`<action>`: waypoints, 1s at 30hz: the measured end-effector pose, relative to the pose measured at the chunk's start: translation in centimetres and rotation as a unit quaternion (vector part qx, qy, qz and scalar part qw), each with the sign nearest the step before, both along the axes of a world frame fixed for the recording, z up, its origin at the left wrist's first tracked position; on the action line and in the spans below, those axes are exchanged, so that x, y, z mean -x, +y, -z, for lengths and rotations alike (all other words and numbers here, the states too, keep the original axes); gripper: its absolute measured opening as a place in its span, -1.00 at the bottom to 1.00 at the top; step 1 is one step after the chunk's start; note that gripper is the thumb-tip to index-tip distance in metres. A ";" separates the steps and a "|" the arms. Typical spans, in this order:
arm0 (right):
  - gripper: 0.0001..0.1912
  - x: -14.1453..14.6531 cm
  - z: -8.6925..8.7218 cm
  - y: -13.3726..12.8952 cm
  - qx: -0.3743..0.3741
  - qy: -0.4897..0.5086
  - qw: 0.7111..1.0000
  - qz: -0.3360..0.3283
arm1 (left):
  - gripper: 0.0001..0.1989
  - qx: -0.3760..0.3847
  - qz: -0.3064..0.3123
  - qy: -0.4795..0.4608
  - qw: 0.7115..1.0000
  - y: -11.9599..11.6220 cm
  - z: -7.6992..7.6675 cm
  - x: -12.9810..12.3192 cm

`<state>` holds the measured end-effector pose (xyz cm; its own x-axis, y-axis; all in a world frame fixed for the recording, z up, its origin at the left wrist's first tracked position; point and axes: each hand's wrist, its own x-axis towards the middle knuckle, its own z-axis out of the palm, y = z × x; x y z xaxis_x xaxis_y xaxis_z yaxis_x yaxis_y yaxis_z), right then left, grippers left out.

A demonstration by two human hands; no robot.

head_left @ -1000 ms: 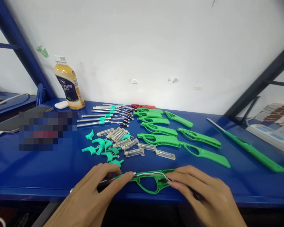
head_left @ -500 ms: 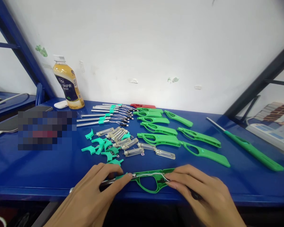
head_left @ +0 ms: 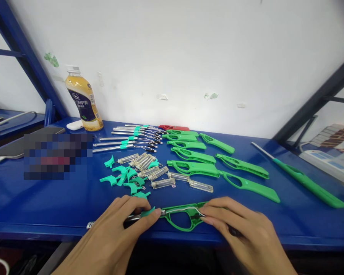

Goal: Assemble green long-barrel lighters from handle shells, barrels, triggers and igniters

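A green handle shell (head_left: 181,227) with a loop opening lies at the table's front edge, its inside facing up. My left hand (head_left: 114,225) is closed on a metal tube (head_left: 132,218) with a teal clip, where it meets the shell's left end. A white wire (head_left: 183,209) runs from the tube along the shell. My right hand (head_left: 240,225) pinches the wire's far end at the shell's right part. Something dark shows under the right palm, mostly hidden.
Behind my hands lie teal triggers (head_left: 122,172), clear fuel tanks (head_left: 163,183), wired metal tubes (head_left: 114,148), green shells (head_left: 195,168) and a red shell (head_left: 173,127). A finished-looking green lighter (head_left: 306,181) lies right. A bottle (head_left: 84,103) and phone (head_left: 28,141) stand and lie left.
The view has shifted slightly. My right fingertips have moved a little on the wire at the shell; my left hand keeps its hold on the tube.
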<state>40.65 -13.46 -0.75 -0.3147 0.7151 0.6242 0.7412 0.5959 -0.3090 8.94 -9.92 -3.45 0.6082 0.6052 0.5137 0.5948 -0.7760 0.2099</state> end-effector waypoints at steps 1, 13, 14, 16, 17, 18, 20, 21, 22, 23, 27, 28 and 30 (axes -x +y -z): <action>-0.71 0.0 0.0 0.0 0.002 0.001 1.000 -0.003 | -0.38 0.003 -0.006 0.000 1.000 0.0 0.0 0.0; -0.73 -0.6 0.7 -0.3 0.043 0.012 0.999 -0.028 | -0.46 0.027 -0.016 -0.002 0.999 -0.2 0.2 0.0; -0.72 -0.7 0.8 -0.3 0.048 0.012 0.998 -0.029 | -0.46 0.028 -0.016 -0.002 0.999 -0.2 0.3 0.0; -0.70 -0.8 1.1 -0.4 0.059 0.013 0.998 -0.028 | -0.45 0.030 -0.016 -0.002 0.999 -0.2 0.3 0.0; -0.70 -0.8 1.2 -0.4 0.064 0.013 0.998 -0.026 | -0.45 0.031 -0.014 -0.002 0.999 -0.1 0.3 0.0; -0.70 -0.8 1.2 -0.4 0.066 0.012 0.997 -0.024 | -0.45 0.032 -0.011 -0.004 0.999 -0.1 0.3 0.0; -0.72 -0.7 1.3 -0.5 0.065 0.007 0.998 -0.020 | -0.45 0.030 -0.009 -0.004 0.999 -0.1 0.2 0.0; -0.73 -0.7 1.2 -0.5 0.064 0.004 0.998 -0.019 | -0.45 0.030 -0.010 -0.004 1.000 -0.1 0.1 0.0; -0.73 -0.6 1.2 -0.5 0.064 0.001 0.998 -0.018 | -0.45 0.029 -0.010 -0.004 1.000 -0.1 0.1 0.0; -0.73 -0.6 1.1 -0.5 0.064 -0.002 0.998 -0.016 | -0.45 0.030 -0.011 -0.003 0.999 -0.1 0.1 0.0; -0.68 -0.6 0.9 -0.6 0.077 -0.011 0.997 -0.018 | -0.46 0.021 -0.010 -0.005 1.000 0.0 0.2 0.0; -0.66 -0.6 1.0 -0.6 0.079 -0.013 0.997 -0.020 | -0.48 0.014 -0.010 -0.005 1.000 0.0 0.3 0.0; -0.64 -0.7 1.0 -0.6 0.078 -0.021 0.996 -0.024 | -0.51 -0.003 -0.008 -0.002 1.000 0.1 0.3 0.0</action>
<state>41.33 -14.09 -1.77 -0.3744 0.7855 0.4927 0.7269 0.5785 -0.3701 8.93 -9.84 -3.74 0.5963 0.6118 0.5198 0.6070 -0.7673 0.2068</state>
